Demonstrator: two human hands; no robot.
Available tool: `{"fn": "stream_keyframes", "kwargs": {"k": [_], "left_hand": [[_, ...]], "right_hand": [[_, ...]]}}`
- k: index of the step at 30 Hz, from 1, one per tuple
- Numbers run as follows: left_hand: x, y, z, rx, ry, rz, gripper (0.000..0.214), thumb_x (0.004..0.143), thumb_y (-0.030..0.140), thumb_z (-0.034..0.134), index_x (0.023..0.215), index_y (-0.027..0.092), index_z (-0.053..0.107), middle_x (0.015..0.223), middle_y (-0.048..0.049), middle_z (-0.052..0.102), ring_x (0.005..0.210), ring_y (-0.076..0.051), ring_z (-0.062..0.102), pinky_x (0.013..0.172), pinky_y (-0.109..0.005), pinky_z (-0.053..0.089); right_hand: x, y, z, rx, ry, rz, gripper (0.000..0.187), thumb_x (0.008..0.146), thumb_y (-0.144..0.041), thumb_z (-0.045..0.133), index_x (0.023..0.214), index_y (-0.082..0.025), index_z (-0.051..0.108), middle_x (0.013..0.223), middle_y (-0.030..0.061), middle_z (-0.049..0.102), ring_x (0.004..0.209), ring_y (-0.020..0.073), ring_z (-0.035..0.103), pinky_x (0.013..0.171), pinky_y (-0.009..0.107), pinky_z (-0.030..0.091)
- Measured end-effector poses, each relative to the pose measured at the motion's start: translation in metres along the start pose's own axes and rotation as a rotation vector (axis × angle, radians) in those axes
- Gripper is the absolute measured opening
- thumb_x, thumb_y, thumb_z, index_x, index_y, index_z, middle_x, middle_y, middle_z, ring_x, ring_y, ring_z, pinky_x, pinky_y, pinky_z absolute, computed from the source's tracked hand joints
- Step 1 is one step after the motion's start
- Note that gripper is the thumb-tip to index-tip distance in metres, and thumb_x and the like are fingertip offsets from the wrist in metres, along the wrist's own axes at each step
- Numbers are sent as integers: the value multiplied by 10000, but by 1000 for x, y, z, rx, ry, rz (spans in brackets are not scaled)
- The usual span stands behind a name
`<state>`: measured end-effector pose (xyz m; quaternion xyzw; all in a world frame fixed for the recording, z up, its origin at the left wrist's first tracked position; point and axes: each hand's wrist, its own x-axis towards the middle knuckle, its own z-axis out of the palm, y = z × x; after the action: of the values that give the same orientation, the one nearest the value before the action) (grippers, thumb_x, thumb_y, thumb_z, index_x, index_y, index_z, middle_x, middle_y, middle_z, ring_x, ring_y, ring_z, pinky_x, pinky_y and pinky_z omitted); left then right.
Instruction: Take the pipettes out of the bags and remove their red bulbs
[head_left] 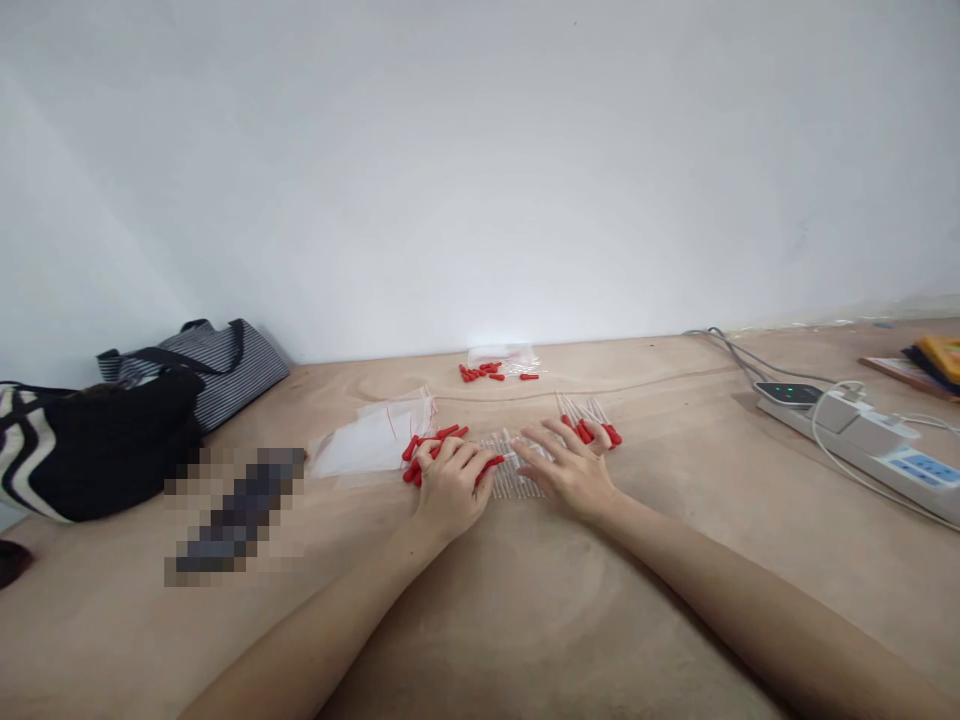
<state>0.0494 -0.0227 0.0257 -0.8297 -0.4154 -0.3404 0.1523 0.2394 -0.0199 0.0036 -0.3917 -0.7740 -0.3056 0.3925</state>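
My left hand (454,482) is closed, its fingers curled round a red bulb-ended piece (491,464) whose tip points toward my right hand. Loose red pieces of the same kind (415,470) lie beside and partly under that hand. A row of thin clear rods (517,482) rests on the table between both hands. Over the right end of this row, my right hand (571,472) has its fingers apart, and I make out nothing in it. Just beyond it lie several thin pale rods with red ends (592,425), partly hidden by the fingers.
Clear plastic bags (367,440) lie left of the red pieces. More red pieces (480,371) and rods sit near the wall with another bag (499,354). Two bags (90,450) and a pixelated dark object (240,515) are at left; a power strip (870,440) with cables at right.
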Motion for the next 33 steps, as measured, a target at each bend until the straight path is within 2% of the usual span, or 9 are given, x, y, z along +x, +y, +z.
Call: {"fn": "stream_keyframes", "kwargs": {"k": [2, 4, 8, 11, 15, 23, 27, 30, 33], "left_hand": [[-3, 0, 0, 13, 36, 62, 114, 800, 235, 516, 826, 246, 626, 775, -3, 676, 797, -182, 557, 794, -404, 244], [-7, -1, 1, 34, 52, 120, 118, 808, 255, 520, 861, 255, 626, 783, 0, 680, 801, -178, 566, 819, -410, 243], [-13, -5, 5, 67, 48, 203, 147, 830, 241, 501, 915, 283, 613, 913, 9, 678, 897, -180, 573, 914, -443, 194], [-16, -7, 7, 78, 83, 265, 187, 851, 185, 457, 867, 278, 618, 985, 22, 663, 976, -172, 561, 983, -458, 139], [-17, -6, 3, 80, 128, 359, 210, 860, 159, 433, 829, 256, 617, 998, 43, 659, 1010, -160, 555, 1039, -457, 85], [-14, -2, -6, 132, 123, 391, 220, 852, 144, 428, 831, 271, 605, 999, 64, 656, 1006, -167, 567, 1051, -499, 25], [-17, -2, -5, 100, 129, 356, 231, 855, 148, 423, 856, 286, 607, 1005, 67, 654, 1028, -161, 554, 1047, -499, 24], [-17, -10, -9, 106, 142, 336, 247, 836, 121, 432, 864, 290, 611, 1003, 58, 655, 1031, -177, 548, 1025, -520, 59], [-14, -28, -16, 115, 169, 154, 197, 824, 172, 460, 826, 266, 634, 1002, 8, 655, 995, -220, 549, 962, -512, 217]], "right_hand": [[-4, -2, 4, 53, -32, -56, 212, 831, -234, 492, 991, -344, 578, 814, -52, 662, 973, 144, 503, 946, 386, 32], [-8, -6, 5, 111, -121, -36, 263, 847, -166, 431, 976, -334, 587, 715, -50, 653, 951, 137, 518, 953, 386, 24], [-14, -12, 0, 224, -425, 62, 328, 877, -179, 319, 1031, -323, 571, 767, -11, 657, 991, 150, 512, 960, 384, 63], [-15, -15, -5, 275, -511, 85, 325, 876, -188, 306, 1009, -306, 579, 791, 1, 657, 991, 158, 508, 961, 387, 72], [-14, -16, -8, 297, -506, 73, 303, 877, -217, 314, 863, -274, 611, 708, 4, 640, 897, 155, 524, 949, 391, 84], [-12, -15, -9, 287, -401, 12, 288, 879, -242, 339, 762, -229, 602, 661, 5, 629, 826, 143, 529, 939, 407, 56], [-10, -13, -10, 312, -413, 9, 246, 860, -219, 378, 754, -234, 600, 639, -5, 629, 819, 138, 529, 942, 393, 81], [-8, -3, -12, 324, -407, 23, 242, 839, -184, 380, 740, -228, 596, 673, 6, 635, 828, 145, 536, 930, 395, 102], [-3, 12, -14, 279, -392, 198, 266, 845, -189, 341, 739, -208, 585, 740, 27, 640, 802, 149, 544, 906, 402, 123]]}}
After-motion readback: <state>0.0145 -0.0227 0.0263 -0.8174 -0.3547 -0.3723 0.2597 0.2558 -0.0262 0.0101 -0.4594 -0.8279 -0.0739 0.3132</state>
